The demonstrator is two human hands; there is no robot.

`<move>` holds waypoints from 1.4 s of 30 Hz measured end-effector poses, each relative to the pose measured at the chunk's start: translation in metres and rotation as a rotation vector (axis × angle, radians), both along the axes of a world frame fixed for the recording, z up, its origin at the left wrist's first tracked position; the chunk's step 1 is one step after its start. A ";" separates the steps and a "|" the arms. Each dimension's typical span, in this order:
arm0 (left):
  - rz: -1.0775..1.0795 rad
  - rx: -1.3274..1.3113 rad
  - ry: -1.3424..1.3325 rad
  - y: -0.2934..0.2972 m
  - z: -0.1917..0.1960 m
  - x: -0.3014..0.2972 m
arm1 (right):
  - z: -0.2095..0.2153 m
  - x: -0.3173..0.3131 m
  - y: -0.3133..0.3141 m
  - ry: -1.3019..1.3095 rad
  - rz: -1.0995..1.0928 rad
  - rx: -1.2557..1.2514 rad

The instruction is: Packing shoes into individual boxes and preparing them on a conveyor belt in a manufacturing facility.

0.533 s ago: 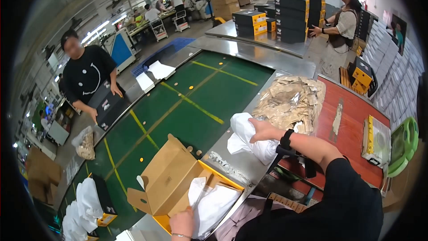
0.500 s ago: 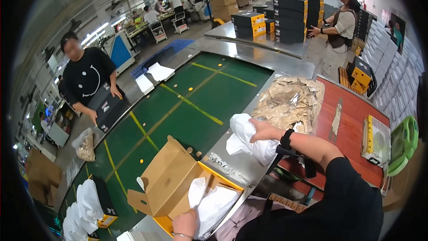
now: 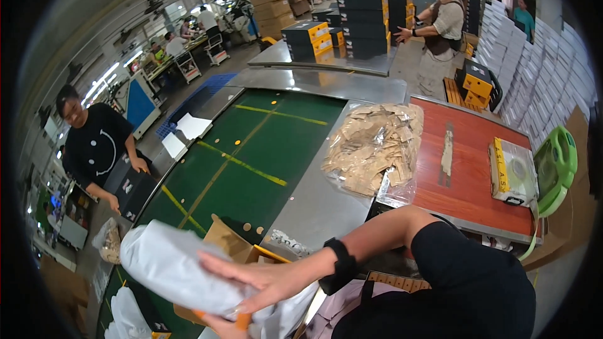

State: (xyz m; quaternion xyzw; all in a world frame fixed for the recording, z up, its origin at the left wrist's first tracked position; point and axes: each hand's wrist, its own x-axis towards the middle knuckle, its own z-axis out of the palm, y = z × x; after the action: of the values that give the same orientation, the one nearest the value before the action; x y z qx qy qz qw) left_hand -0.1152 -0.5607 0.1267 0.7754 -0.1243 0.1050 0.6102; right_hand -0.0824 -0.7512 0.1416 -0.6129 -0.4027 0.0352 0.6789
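White bundle (image 3: 176,267) moved left, over box (image 3: 229,238) | right hand (image 3: 260,281) gripping it | left hand (image 3: 221,328) below, grip unclear

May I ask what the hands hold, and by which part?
Right hand: white wrapped bundle, near its right end. Left hand: cannot be told.

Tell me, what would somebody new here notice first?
Probably the large white-wrapped bundle at lower left, with the right hand over it. Next, the green conveyor belt with yellow lines, mid-view, and the clear plastic bag of tan pieces to its right.
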 end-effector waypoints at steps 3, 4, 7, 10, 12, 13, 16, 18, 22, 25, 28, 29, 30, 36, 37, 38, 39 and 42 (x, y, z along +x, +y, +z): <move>-0.072 -0.262 0.121 0.036 0.021 0.000 | -0.024 0.003 0.016 0.346 0.201 0.212; -0.081 -0.067 0.153 0.059 0.019 0.010 | -0.032 0.007 0.014 0.163 0.124 -0.325; -0.097 0.575 -0.093 0.078 0.026 0.013 | -0.099 0.015 0.020 -0.223 -0.009 -0.916; -0.301 1.163 -0.091 0.066 0.030 0.020 | -0.126 0.014 0.030 -0.414 -0.102 -0.873; -0.393 1.476 0.097 0.029 0.037 0.015 | -0.126 0.011 0.027 -0.396 -0.147 -0.784; -0.404 1.475 0.098 0.033 0.017 0.019 | -0.123 0.006 0.019 -0.333 -0.045 -0.970; -0.406 1.449 -0.152 0.059 -0.051 0.039 | -0.128 -0.009 0.011 -0.376 0.006 -1.050; -0.537 1.431 0.028 0.058 -0.069 0.064 | -0.124 -0.012 0.003 -0.343 -0.012 -1.068; -0.470 1.445 0.012 0.057 -0.061 0.050 | -0.115 -0.016 -0.008 -0.272 0.058 -1.080; -0.358 1.485 -0.040 0.062 -0.102 0.043 | -0.112 -0.019 -0.024 -0.242 0.150 -1.086; -0.319 1.547 0.058 0.070 -0.107 0.055 | -0.093 -0.023 -0.057 -0.152 0.138 -0.878; -0.377 1.566 0.049 0.070 -0.107 0.063 | -0.091 -0.022 -0.077 -0.111 0.077 -0.717; -0.431 1.585 0.037 0.069 -0.105 0.067 | -0.089 -0.022 -0.099 -0.074 0.015 -0.555; -0.462 1.378 -0.234 0.088 -0.058 0.050 | -0.103 -0.049 -0.250 0.076 -0.953 -0.838; -0.417 1.279 -0.449 0.097 -0.055 0.048 | -0.118 -0.056 -0.277 0.089 -1.084 -0.936; -0.403 1.269 -0.457 0.094 -0.048 0.038 | -0.132 -0.063 -0.303 0.102 -1.217 -1.033; -0.223 1.211 -0.307 0.085 -0.041 0.019 | -0.142 -0.072 -0.323 0.203 -1.249 -1.090; 0.015 1.014 -0.121 0.084 -0.067 -0.012 | -0.160 -0.074 -0.335 0.239 -1.295 -1.220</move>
State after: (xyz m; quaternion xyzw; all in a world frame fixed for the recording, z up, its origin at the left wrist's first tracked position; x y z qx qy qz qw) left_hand -0.1271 -0.4768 0.0592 0.9674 -0.1889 0.0806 0.1483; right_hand -0.1561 -1.0860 -0.0185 -0.9664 0.1837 -0.0832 0.1596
